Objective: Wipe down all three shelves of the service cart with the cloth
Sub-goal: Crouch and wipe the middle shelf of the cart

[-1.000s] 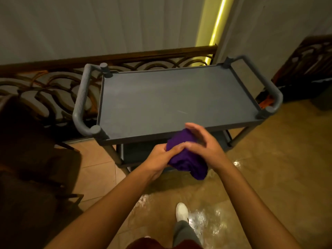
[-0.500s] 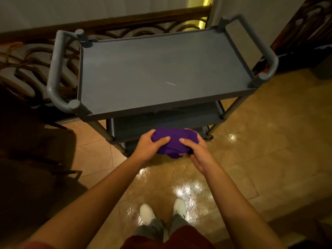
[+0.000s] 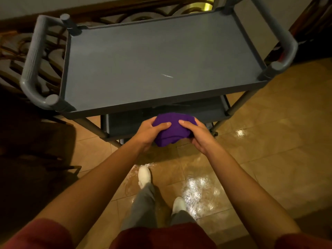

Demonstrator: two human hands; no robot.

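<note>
A grey service cart stands in front of me, its top shelf (image 3: 152,56) bare apart from a small pale mark. Below it the front strip of the middle shelf (image 3: 206,110) shows; the lowest shelf is almost hidden. I hold a bunched purple cloth (image 3: 172,130) in the air just in front of the cart's near edge, at about the middle shelf's height. My left hand (image 3: 149,133) grips the cloth's left side and my right hand (image 3: 197,135) grips its right side.
Grey tube handles close the cart's left end (image 3: 34,60) and right end (image 3: 280,33). An ornate wooden railing (image 3: 16,49) runs behind the cart. A dark chair (image 3: 36,150) stands at my left. The tiled floor (image 3: 269,141) is glossy; my white shoes (image 3: 144,177) are below.
My view has tilted down and come closer to the cart. Both hands have lowered the cloth from the top shelf's edge to the middle shelf's level and spread to its two sides.
</note>
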